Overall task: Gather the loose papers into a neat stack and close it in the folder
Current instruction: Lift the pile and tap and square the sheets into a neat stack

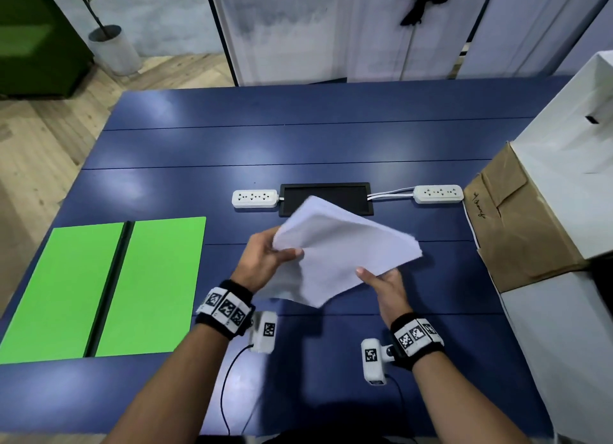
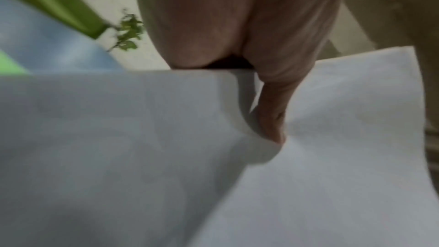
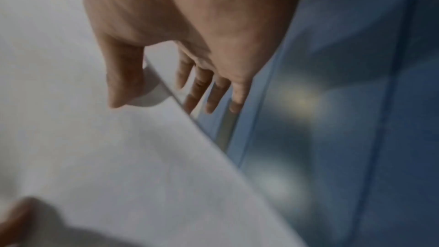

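Head view: papers [image 1: 345,248] held tilted above the blue worktop [image 1: 298,145]; left hand [image 1: 265,261] pinches the left edge, right hand [image 1: 384,284] pinches the near-right edge, each grip clamped on the sheets; green folder [image 1: 102,287] lies open, well to the left; step in hand looks like squaring; next, probably align edges, then carry left.

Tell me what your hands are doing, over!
Left hand, right hand both grip paper stack, lifted off table. Green folder open, left side. Path unobstructed.
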Tool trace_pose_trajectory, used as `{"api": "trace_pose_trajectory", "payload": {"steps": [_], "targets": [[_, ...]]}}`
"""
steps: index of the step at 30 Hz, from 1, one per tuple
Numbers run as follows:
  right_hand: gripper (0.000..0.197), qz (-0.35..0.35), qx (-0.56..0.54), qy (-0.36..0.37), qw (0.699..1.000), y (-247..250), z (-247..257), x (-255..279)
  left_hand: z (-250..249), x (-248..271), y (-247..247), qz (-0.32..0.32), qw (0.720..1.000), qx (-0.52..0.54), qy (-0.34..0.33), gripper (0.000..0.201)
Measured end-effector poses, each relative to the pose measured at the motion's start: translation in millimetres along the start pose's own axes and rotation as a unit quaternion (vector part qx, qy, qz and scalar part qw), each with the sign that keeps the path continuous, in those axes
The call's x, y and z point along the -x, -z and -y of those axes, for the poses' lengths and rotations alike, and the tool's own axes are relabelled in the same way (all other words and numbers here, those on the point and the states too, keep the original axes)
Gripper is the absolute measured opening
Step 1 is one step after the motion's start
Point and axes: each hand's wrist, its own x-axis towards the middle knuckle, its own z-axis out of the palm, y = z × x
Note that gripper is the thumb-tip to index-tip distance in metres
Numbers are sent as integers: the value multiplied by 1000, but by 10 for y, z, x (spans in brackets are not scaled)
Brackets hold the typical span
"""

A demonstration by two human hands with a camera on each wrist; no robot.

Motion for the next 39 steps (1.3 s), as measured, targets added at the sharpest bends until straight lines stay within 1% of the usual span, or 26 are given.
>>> {"api": "trace_pose_trajectory", "payload": {"steps": [1,2,4,6,8,10,13,17,19,21,24,26,27,29,32,35,37,39], "targets": [[39,3,11,5,1000,-118,68,7,28,41,25,-12,997,75,25,23],[32,-9,16,14,1000,-226,119,12,80,72,36,-29,993,107,38,24],[21,-52,31,30,998,-397,132,6,242,108,28,-65,985,151,59,25],[20,-80,41,41,995,-501,38,6,414,119,-5,-105,976,176,74,28],[22,-96,43,35,994,-554,-73,41,576,140,-74,-122,971,188,82,32],[32,-97,48,25,994,-549,-181,60,678,194,-160,-124,970,188,95,32],[48,-77,69,5,995,-483,-215,52,751,245,-241,-128,968,185,112,34],[54,-33,99,-17,994,-389,-161,31,749,255,-255,-124,968,184,120,39],[56,-22,108,-14,994,-352,-103,15,741,257,-213,-131,968,186,101,43],[55,-17,99,3,995,-307,4,3,680,253,-136,-136,971,185,66,47],[52,6,82,30,996,-304,130,11,526,230,-43,-122,979,164,-10,30],[59,19,79,38,996,-353,151,46,474,212,-32,-107,982,151,-37,27],[59,21,77,41,996,-375,161,67,469,209,-33,-105,982,154,-41,27],[51,24,68,63,995,-391,202,105,500,216,-18,-100,980,169,-36,29],[29,19,53,120,991,-416,315,161,553,245,-1,-88,979,183,-29,29],[12,-2,87,177,980,-478,331,167,565,261,-17,-88,977,192,-33,29],[7,-19,114,202,972,-502,313,178,571,265,-23,-92,975,200,-30,30],[8,-24,111,207,972,-520,305,186,560,272,-19,-96,975,199,-24,29]]}}
